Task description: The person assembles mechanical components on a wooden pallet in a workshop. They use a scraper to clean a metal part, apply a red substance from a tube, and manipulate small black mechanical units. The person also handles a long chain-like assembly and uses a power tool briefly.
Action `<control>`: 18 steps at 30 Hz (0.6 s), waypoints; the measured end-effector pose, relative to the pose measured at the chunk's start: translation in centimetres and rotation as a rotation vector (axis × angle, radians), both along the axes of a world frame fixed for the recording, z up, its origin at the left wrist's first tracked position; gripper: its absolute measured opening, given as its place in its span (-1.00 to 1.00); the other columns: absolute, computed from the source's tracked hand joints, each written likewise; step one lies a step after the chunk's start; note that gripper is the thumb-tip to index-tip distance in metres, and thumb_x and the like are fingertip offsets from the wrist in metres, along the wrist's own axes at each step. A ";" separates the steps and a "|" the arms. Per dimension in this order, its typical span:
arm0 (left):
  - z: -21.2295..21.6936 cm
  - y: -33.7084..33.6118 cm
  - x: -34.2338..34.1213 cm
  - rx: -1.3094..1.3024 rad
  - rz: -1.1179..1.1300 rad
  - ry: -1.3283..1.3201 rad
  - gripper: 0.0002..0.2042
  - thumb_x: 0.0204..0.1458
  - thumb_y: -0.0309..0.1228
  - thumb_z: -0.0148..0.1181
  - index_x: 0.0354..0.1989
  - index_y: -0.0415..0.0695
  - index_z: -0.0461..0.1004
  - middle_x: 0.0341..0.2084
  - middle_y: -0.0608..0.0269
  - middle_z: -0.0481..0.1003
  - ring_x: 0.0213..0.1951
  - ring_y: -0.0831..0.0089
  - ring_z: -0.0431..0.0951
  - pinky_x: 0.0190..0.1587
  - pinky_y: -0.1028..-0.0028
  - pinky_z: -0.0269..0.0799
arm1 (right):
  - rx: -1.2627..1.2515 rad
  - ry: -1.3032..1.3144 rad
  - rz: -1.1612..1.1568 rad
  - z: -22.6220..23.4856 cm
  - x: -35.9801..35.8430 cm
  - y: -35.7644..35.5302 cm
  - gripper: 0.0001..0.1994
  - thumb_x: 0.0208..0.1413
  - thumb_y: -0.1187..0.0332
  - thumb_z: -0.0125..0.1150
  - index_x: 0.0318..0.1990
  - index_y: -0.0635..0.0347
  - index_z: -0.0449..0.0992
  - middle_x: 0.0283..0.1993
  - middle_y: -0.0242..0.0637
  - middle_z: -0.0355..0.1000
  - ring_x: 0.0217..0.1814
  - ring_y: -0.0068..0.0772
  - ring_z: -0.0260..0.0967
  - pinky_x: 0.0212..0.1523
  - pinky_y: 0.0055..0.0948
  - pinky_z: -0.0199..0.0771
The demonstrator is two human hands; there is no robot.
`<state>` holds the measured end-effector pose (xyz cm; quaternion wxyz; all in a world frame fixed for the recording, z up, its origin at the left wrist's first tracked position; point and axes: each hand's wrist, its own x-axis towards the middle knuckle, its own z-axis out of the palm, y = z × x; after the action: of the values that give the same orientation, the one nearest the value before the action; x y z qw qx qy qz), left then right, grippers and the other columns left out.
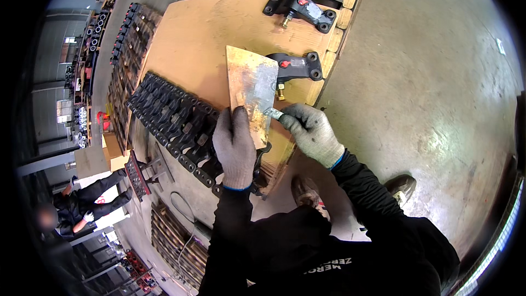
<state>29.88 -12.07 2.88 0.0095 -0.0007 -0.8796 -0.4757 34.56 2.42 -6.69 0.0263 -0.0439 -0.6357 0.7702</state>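
My left hand [234, 148], in a grey knit glove, grips the lower left edge of a flat tan board [246, 68] smeared with grey. My right hand [315, 134], gloved too, closes round a short grey-coated tool [273, 113]. Its tip meets the board's right edge; its exact kind is unclear and its handle is hidden in the glove. Just behind the board lies a black metal bracket [298, 68] with a red plug and a brass fitting, partly covered by it. A similar bracket [304, 10] rests farther off.
Both brackets lie on a cardboard sheet [192, 30] over a wooden pallet [344, 17]. Rows of black metal parts [175, 118] stand along its left. At far left a person [82, 203] is near a red stand [137, 178]. Concrete floor [416, 77] extends to the right.
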 end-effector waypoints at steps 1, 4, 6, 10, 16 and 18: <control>0.0 0.0 0.0 0.015 0.006 0.003 -0.71 0.33 -0.34 0.00 -0.16 -0.40 0.46 -0.40 0.08 0.50 -0.36 0.45 0.43 -0.28 0.38 0.39 | 0.043 -0.007 0.011 0.3 0.1 0.1 -0.87 0.32 0.46 0.18 -0.10 0.37 0.54 -0.33 -0.41 0.49 -0.27 -0.63 0.32 -0.17 -0.49 0.47; -0.4 0.3 -0.1 0.176 0.044 -0.036 -0.68 0.34 -0.32 0.00 -0.08 -0.43 0.45 -0.33 0.08 0.52 -0.30 0.46 0.44 -0.21 0.40 0.40 | -0.186 -0.095 0.051 0.4 0.2 0.4 -0.86 0.33 0.43 0.19 -0.09 0.34 0.55 -0.32 -0.43 0.49 -0.25 -0.64 0.32 -0.17 -0.50 0.46; -0.3 0.5 0.0 0.224 0.048 -0.089 -0.63 0.35 -0.28 -0.02 0.00 -0.45 0.44 -0.25 0.08 0.53 -0.23 0.46 0.45 -0.14 0.43 0.40 | -0.254 -0.075 -0.031 -0.2 0.0 0.5 -0.86 0.34 0.43 0.18 -0.09 0.33 0.55 -0.32 -0.44 0.49 -0.25 -0.66 0.32 -0.17 -0.51 0.46; -0.3 0.6 0.4 0.214 0.063 -0.121 -0.61 0.35 -0.26 -0.02 0.05 -0.44 0.43 -0.21 0.10 0.53 -0.21 0.47 0.48 -0.13 0.45 0.43 | -0.208 -0.073 -0.021 -0.4 0.3 0.3 -0.83 0.34 0.41 0.19 -0.07 0.36 0.54 -0.29 -0.45 0.48 -0.24 -0.66 0.32 -0.17 -0.53 0.46; -0.4 1.0 -0.3 0.415 0.096 -0.134 -0.61 0.37 -0.23 -0.04 0.08 -0.37 0.42 -0.13 0.14 0.53 -0.14 0.42 0.55 -0.09 0.44 0.50 | -0.337 -0.139 -0.264 -2.4 0.4 0.7 -0.83 0.29 0.42 0.25 -0.07 0.34 0.61 -0.16 -0.33 0.52 -0.09 -0.56 0.42 -0.01 -0.50 0.45; -1.0 0.8 -0.6 0.403 0.105 -0.111 -0.61 0.38 -0.23 -0.07 0.09 -0.36 0.42 -0.09 0.14 0.52 -0.11 0.41 0.55 -0.05 0.43 0.50 | -0.230 -0.149 -0.417 -4.2 -0.1 1.7 -0.83 0.26 0.39 0.29 -0.14 0.35 0.65 -0.14 -0.26 0.52 -0.08 -0.51 0.43 0.00 -0.50 0.43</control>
<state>29.27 -11.26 1.85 -0.0142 0.0733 -0.7645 -0.6402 34.50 4.16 -10.91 0.1325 -0.2332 -0.5213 0.8101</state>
